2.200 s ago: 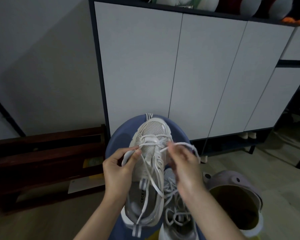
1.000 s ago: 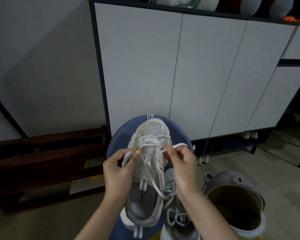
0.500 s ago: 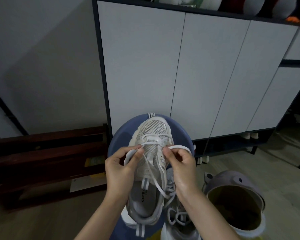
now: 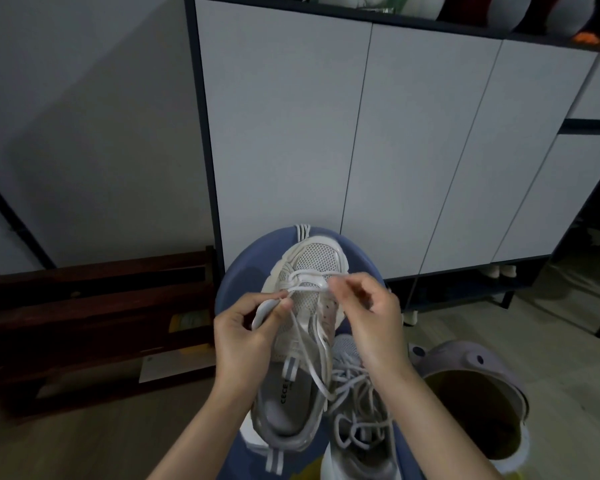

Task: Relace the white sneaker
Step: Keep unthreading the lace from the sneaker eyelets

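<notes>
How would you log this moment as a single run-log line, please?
relacing | left hand pinches lace | right hand pinches lace | white sneaker on blue stool

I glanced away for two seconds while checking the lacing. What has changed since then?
The right hand has drawn its lace end in from the right to the eyelets near the toe of the white sneaker, taking up the loop. The left hand still pinches the other lace end; the sneaker has not moved.

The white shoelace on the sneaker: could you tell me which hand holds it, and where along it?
Both. The left hand pinches a loop of the shoelace beside the sneaker; the right hand pinches the lace's other end near the toe-side eyelets.
</notes>
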